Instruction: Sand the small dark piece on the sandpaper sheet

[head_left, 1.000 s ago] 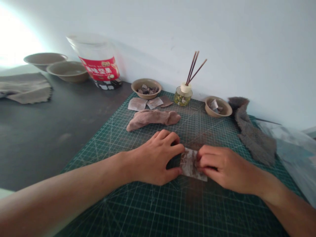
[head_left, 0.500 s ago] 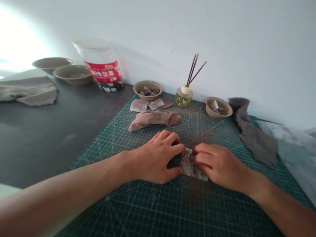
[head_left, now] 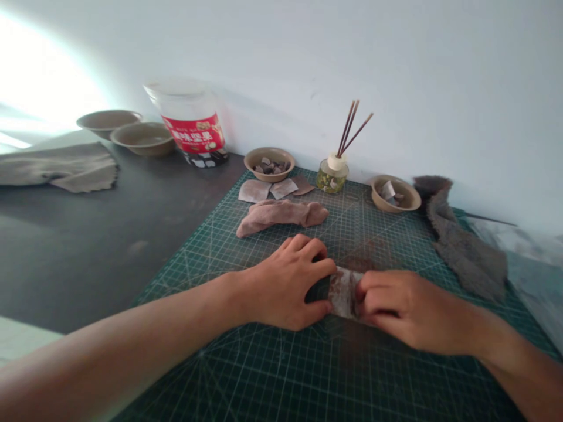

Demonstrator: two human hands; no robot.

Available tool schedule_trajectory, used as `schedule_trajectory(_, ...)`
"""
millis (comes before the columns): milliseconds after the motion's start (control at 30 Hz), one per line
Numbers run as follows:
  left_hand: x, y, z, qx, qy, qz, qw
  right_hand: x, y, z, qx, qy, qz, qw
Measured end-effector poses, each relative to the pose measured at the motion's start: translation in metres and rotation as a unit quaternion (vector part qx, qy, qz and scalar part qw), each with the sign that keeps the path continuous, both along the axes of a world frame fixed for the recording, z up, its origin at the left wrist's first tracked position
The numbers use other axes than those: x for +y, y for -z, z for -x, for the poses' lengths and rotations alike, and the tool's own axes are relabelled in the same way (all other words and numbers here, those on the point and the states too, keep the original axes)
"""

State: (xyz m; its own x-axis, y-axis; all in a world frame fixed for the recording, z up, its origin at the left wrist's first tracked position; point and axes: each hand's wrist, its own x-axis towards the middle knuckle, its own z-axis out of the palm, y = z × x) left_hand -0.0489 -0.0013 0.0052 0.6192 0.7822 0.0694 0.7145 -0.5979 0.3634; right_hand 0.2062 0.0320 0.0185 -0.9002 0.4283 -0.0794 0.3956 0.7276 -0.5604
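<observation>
A greyish sheet with brown smears (head_left: 343,293) lies on the green cutting mat (head_left: 281,375). Thumb and fingertips of my left hand (head_left: 292,284) press on its left edge, with a gap between them. My right hand (head_left: 407,308) is closed over the sheet's right part; its fingers are pinched round something small and dark, mostly hidden under them. Brown dust stains the mat just beyond the sheet. Behind my left hand lies a rumpled pinkish-brown cloth (head_left: 281,215).
At the back stand a bowl of dark chips (head_left: 269,177), flat pieces (head_left: 284,187), a reed diffuser (head_left: 332,174) and another bowl (head_left: 396,206). A grey cloth (head_left: 470,252) lies right. At left are a tub (head_left: 196,132), two bowls (head_left: 143,152) and a cloth (head_left: 83,167).
My right hand has slid right over the sheet and its fingers are curled more. My left hand stays at the sheet's left edge. The whole view has shifted slightly.
</observation>
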Motion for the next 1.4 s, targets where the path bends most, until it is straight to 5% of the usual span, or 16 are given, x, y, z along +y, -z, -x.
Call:
schedule_trajectory(200,-0.001,-0.001,-0.001,0.006,-0.003,0.000,1.000,0.000,0.006,0.005,0.046,0.099,-0.041,0.993)
schedule_trajectory(333,-0.001,-0.001,-0.002,0.007,-0.006,-0.002,1.000,0.000,0.007,0.006,0.039,0.020,0.022,0.999)
schedule_trajectory(500,-0.001,0.001,-0.001,0.001,-0.008,-0.006,1.000,0.001,0.008,0.007,0.030,0.129,-0.054,0.990)
schedule_trajectory(633,-0.002,0.002,-0.001,-0.002,-0.005,-0.006,1.000,-0.002,0.009,0.007,0.030,0.037,-0.043,0.998)
schedule_trajectory(800,-0.001,0.002,-0.001,-0.002,-0.007,-0.007,1.000,-0.004,0.011,0.007,0.047,0.093,-0.120,0.987)
schedule_trajectory(933,0.000,0.001,-0.001,-0.001,-0.002,-0.003,1.000,-0.009,0.011,0.010,0.057,0.001,-0.112,0.992)
schedule_trajectory(1100,-0.001,0.000,-0.001,-0.003,-0.006,0.001,1.000,-0.004,0.011,0.010,0.058,0.092,-0.135,0.985)
schedule_trajectory(1233,-0.002,-0.001,-0.001,0.002,-0.006,0.005,1.000,-0.004,0.008,0.012,0.040,0.049,-0.054,0.996)
schedule_trajectory(1400,-0.001,-0.002,0.000,-0.005,-0.004,0.007,1.000,-0.003,0.002,0.012,0.039,0.122,-0.083,0.988)
